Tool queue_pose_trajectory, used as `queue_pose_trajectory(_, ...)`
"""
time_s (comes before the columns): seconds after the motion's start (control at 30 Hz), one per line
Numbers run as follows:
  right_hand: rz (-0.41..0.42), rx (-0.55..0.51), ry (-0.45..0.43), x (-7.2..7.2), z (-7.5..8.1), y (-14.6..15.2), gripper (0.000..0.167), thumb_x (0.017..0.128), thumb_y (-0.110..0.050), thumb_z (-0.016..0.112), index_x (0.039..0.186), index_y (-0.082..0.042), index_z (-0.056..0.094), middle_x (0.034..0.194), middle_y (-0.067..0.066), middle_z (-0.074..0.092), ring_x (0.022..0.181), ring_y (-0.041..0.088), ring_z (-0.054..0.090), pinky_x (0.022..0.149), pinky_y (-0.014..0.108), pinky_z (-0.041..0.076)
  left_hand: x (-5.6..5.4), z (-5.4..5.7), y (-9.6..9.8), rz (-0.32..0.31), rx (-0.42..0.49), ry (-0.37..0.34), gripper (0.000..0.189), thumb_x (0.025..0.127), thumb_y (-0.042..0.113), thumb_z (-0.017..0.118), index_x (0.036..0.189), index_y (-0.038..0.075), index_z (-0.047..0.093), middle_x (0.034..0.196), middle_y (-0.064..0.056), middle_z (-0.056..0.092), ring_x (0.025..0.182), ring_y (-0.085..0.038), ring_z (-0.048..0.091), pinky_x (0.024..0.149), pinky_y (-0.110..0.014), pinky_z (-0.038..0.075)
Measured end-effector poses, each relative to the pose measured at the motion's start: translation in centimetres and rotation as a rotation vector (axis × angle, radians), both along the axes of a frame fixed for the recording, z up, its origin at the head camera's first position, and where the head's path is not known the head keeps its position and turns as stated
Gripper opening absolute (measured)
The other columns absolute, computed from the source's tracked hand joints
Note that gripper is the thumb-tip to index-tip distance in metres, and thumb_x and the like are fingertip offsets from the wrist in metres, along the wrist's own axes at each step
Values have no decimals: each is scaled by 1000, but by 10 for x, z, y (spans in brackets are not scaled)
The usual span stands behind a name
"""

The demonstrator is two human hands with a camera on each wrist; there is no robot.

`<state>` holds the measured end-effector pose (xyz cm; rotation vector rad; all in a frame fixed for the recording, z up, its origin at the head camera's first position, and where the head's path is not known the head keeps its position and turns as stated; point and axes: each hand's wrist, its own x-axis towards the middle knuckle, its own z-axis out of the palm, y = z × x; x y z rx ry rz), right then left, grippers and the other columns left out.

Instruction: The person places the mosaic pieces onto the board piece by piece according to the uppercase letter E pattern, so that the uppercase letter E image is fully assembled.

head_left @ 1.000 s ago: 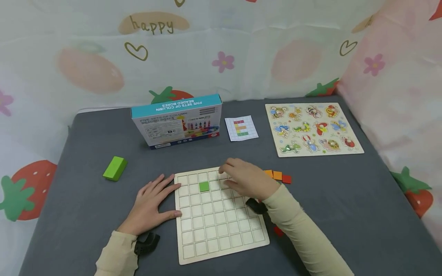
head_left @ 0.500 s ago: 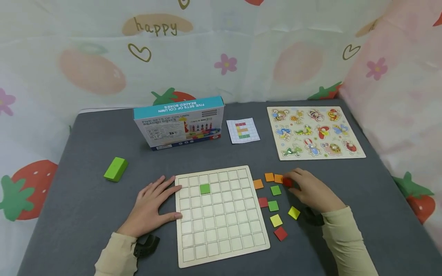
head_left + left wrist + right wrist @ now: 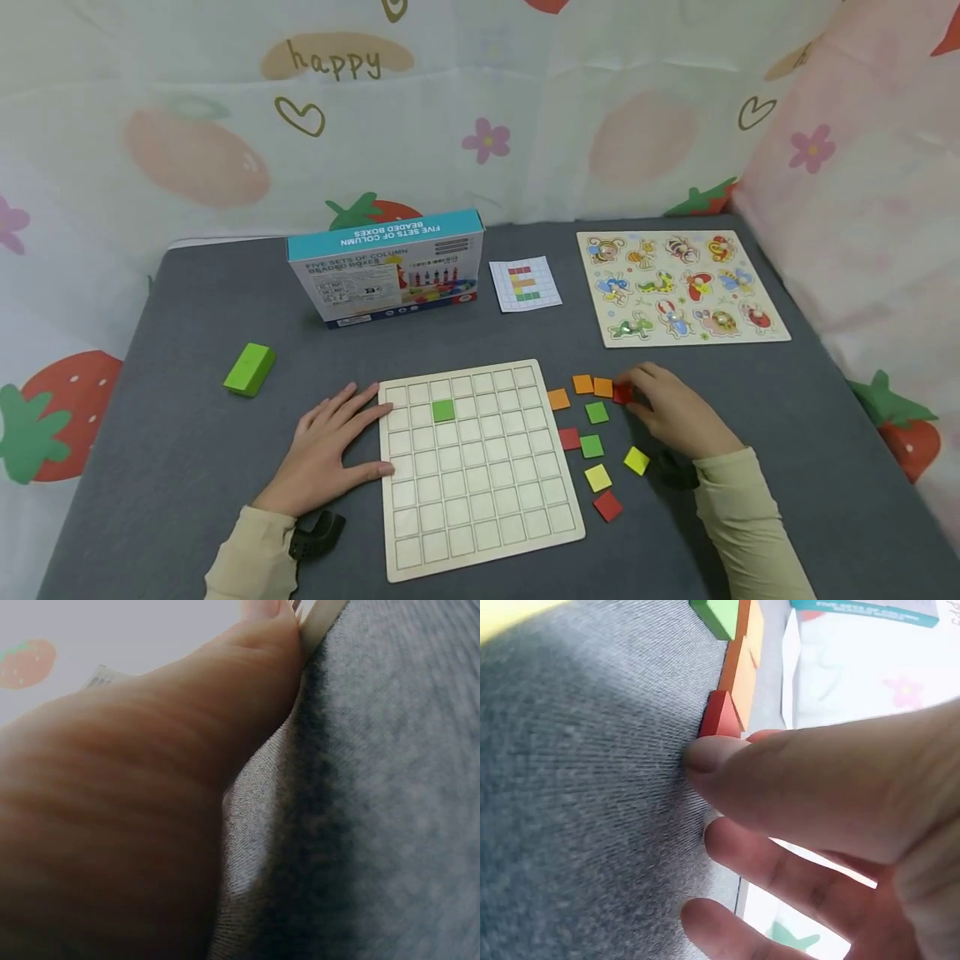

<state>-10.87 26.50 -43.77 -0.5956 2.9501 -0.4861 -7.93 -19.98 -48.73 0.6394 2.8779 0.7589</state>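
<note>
My left hand (image 3: 322,446) lies with spread fingers at the left edge of a cream grid board (image 3: 480,471), fingertips and thumb on its rim. On the board, one green square tile (image 3: 443,410) sits in a cell of the second row. To the right of the board, my right hand (image 3: 678,414) pinches a red square tile (image 3: 720,714) between thumb and index finger, low over the cloth. That tile stands at the end of a short row with two orange tiles (image 3: 602,387). In the left wrist view the left thumb (image 3: 240,667) reaches the board's edge.
Loose green (image 3: 597,412), yellow (image 3: 637,461) and red tiles (image 3: 607,506) lie between board and right forearm. Behind stand a box (image 3: 390,275), a pattern card (image 3: 524,284) and an insect puzzle board (image 3: 678,287). A green block (image 3: 250,369) lies at left.
My right hand has left the board's top edge, moved right to the tiles and taken hold of the red one. The left hand stays at the board's edge.
</note>
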Motion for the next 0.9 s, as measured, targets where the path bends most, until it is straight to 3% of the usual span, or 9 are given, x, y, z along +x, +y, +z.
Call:
queue_pose_trajectory(0.27, -12, 6, -24, 2, 3, 3, 30, 85, -1, 70, 113, -4, 63, 108, 8, 61, 98, 23, 60, 87, 45, 54, 0, 1, 0, 1, -4, -2, 81, 77, 66, 64, 146, 31, 40, 158, 1, 26, 146, -31, 17, 110, -59, 15)
queue_pose_trajectory(0.5, -2, 23, 3, 4, 15, -5, 26, 85, -2, 71, 109, -6, 64, 106, 6, 61, 95, 20, 61, 82, 42, 55, 1, 0, -1, 2, -1, 0, 81, 77, 66, 64, 146, 32, 40, 158, 1, 25, 146, -31, 17, 110, -59, 15)
queue_pose_trajectory(0.7, 88, 22, 53, -1, 23, -29, 24, 84, -5, 73, 107, -8, 65, 104, 4, 62, 90, 17, 63, 77, 36, 56, 1, 1, -1, 0, 2, 0, 81, 78, 66, 64, 146, 32, 40, 158, 1, 25, 146, -31, 16, 110, -59, 15)
queue_pose_trajectory(0.9, 230, -39, 140, -8, 24, -58, 19, 82, -7, 75, 99, -11, 66, 98, -1, 60, 84, 10, 62, 71, 28, 55, 0, 0, -1, -1, -9, -7, 81, 78, 67, 63, 147, 32, 39, 158, 1, 25, 146, -30, 16, 112, -58, 13)
